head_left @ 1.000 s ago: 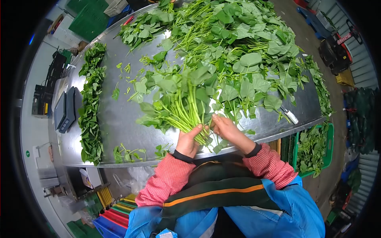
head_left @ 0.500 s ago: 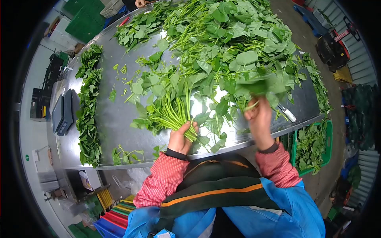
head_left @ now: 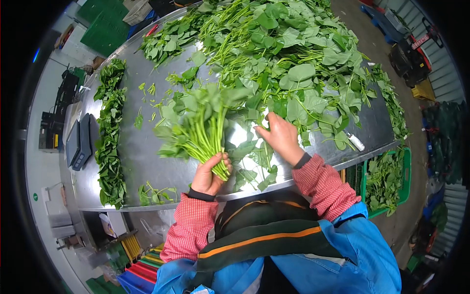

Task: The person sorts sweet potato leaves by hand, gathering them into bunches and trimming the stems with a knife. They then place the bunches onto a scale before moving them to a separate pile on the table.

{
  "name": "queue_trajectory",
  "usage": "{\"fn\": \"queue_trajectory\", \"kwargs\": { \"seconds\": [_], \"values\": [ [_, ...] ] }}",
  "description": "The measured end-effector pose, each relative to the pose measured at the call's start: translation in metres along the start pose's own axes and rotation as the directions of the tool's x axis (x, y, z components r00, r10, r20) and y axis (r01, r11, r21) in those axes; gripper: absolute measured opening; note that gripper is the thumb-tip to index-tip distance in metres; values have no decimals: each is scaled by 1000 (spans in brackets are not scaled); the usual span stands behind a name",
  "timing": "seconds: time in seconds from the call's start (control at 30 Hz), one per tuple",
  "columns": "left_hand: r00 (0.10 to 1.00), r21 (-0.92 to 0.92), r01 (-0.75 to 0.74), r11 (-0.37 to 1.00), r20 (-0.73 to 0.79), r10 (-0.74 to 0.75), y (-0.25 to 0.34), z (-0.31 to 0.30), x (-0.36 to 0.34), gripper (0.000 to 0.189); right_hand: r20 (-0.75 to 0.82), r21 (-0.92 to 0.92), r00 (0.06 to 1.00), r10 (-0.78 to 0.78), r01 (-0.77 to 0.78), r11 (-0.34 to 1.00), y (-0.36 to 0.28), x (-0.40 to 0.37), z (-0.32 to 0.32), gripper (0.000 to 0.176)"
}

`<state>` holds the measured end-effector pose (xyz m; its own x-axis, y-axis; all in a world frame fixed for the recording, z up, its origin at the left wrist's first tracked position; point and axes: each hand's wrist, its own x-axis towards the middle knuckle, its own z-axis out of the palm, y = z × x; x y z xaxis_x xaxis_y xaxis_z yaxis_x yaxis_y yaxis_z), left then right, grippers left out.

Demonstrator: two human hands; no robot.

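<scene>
My left hand [head_left: 209, 175] is closed round the stem ends of a bunch of leafy greens [head_left: 203, 130], its long green stems fanning up and away over the table. To the right, my right hand [head_left: 283, 137] has its thumb and fingers apart, with nothing visible between them. It hovers over loose leaves near a big heap of the same greens [head_left: 293, 54], which have broad, heart-shaped leaves. A few single sprigs [head_left: 259, 157] lie on the metal table [head_left: 147, 166] between my hands and its near edge.
A row of bunched greens [head_left: 110, 137] runs along the table's left side, beside a scale [head_left: 78, 142]. A white-handled tool [head_left: 356, 142] lies at the right edge. Below it stands a green crate [head_left: 405, 176] of greens. A pallet jack [head_left: 411, 61] is at the far right.
My left hand has drawn the bunch slightly left and nearer to me. My right hand has moved left towards the bunch, and the blurred leaf it held is gone from its fingers.
</scene>
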<state>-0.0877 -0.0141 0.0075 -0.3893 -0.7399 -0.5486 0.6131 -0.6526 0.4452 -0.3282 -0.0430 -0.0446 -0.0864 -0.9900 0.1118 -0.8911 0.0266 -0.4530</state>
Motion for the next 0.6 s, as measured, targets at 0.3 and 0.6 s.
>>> {"fn": "queue_trajectory", "kwargs": {
  "seconds": [0.3,0.6],
  "values": [
    [962,175,-218,960,-126,242,4,-17,-11,23,331,780,940,86,-324,536,7,45,-34,39],
    [973,337,-216,916,-4,231,-38,17,11,28,284,849,958,38,-270,454,-11,47,-34,35]
  ]
}}
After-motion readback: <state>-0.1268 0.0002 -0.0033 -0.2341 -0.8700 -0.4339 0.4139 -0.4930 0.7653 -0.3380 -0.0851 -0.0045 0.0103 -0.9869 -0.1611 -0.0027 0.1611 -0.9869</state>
